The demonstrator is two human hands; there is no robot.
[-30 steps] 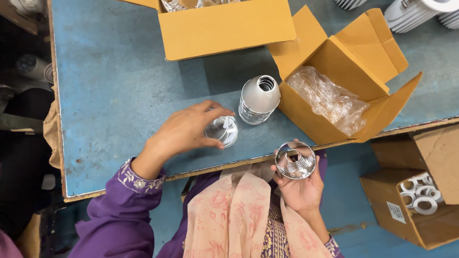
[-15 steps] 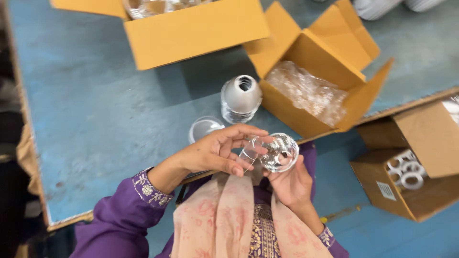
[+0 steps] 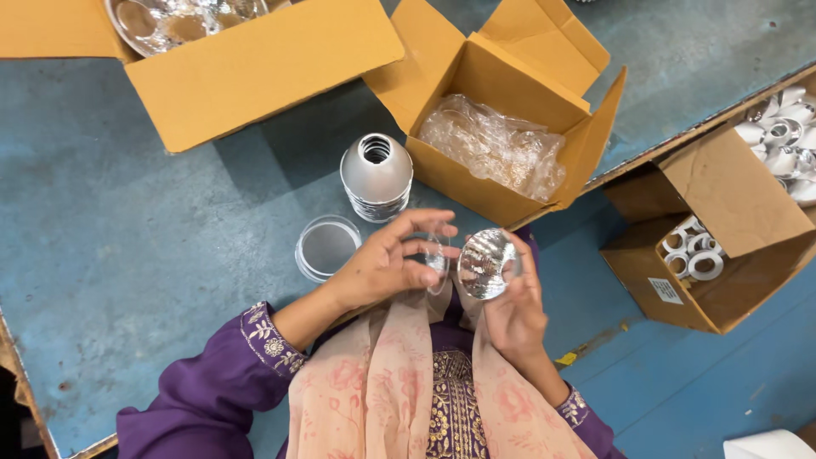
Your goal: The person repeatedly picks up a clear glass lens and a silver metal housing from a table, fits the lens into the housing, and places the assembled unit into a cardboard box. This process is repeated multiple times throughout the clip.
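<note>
From my feed: right hand (image 3: 514,310) gripping shiny faceted silver reflector cup (image 3: 484,263) above blue worktop (image 3: 127,238) edge. Left hand (image 3: 387,263) pinching small clear round lens disc (image 3: 437,259) just beside it. Open tan cardboard box (image 3: 510,93) behind, clear plastic bags (image 3: 493,144) inside. Brown carton (image 3: 731,229), white label, lower right.

Right hand (image 3: 514,310) grips a shiny reflector cup (image 3: 486,263), just below the open box (image 3: 510,93) on the table (image 3: 127,221). Left hand (image 3: 387,263) pinches a clear disc (image 3: 436,259) right beside the cup.
</note>
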